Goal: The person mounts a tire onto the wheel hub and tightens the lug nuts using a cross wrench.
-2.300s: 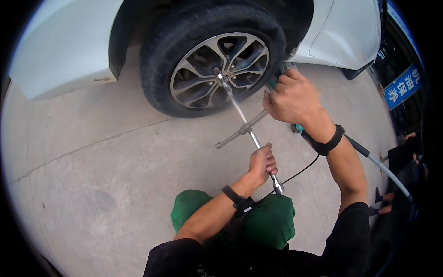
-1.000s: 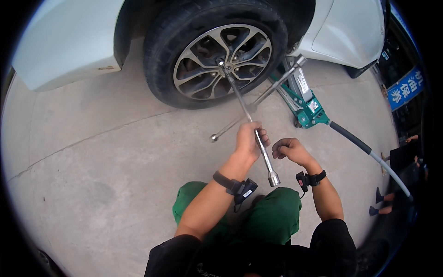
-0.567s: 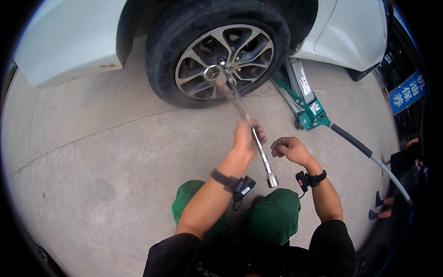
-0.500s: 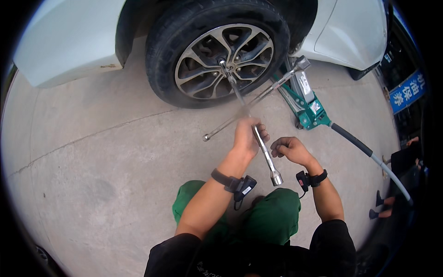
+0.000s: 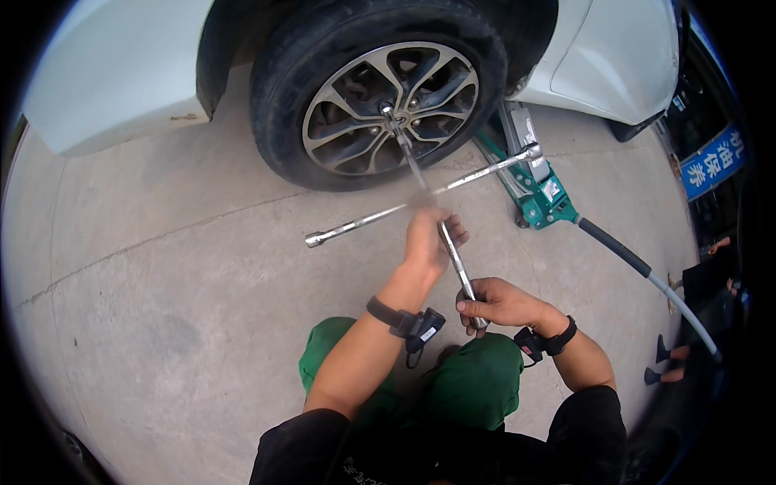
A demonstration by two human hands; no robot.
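A chrome four-way lug wrench [image 5: 364, 221] slants out from the wheel [image 5: 402, 121], its far socket on a lug position beside the hub centre. Close to the crossing point, my left hand [image 5: 428, 241] is closed around the near shaft. My right hand [image 5: 508, 304] grips the same shaft at its near end, covering part of the socket. The two side arms of the wrench reach out left and right beyond my hands. The crossing itself is blurred.
The wheel sits on a white car [image 5: 121, 65]. Right of it, a green floor jack [image 5: 537, 194] reaches under the car, its long handle [image 5: 618, 246] stretching toward the lower right. A blue sign [image 5: 715, 164] and a person's legs [image 5: 669, 362] show at the right edge.
My right hand has closed on the wrench's near end, where it was apart before. The wrench's side arms have turned clockwise: the right one dropped, the left one moved outward. My left hand stays on the shaft.
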